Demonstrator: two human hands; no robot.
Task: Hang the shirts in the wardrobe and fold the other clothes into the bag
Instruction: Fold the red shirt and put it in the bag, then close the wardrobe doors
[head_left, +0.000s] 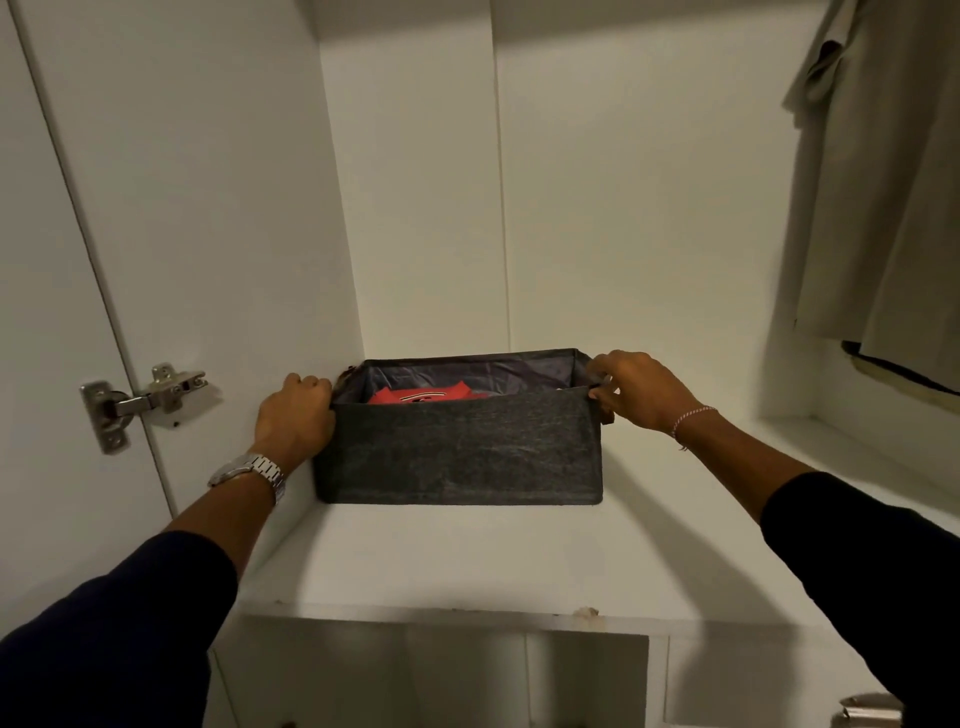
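Bag, i.e. dark grey rectangular fabric storage bag (460, 447), sits upright on white wardrobe shelf (467, 561), pushed toward shelf's left rear, its left end close to the white side wall (208, 208). Both arms in dark sleeves reach in from the near edge. Left hand (296, 418), w/ silver metal watch (254, 470) on wrist, grips bag's left end near the top rim, fingers curled round the edge. Right hand (636, 389), w/ thin pink-white string bracelet (693, 418) on wrist, holds bag's right top corner, fingers clamped on the rim. Inside bag, against the dark lining, lies a folded red garment w/ black-and-white striped trim (423, 396). Left of the hands, steel door hinge (140, 402) on white door. Farther back, upper right: beige shirt (878, 182) hangs in the next compartment.
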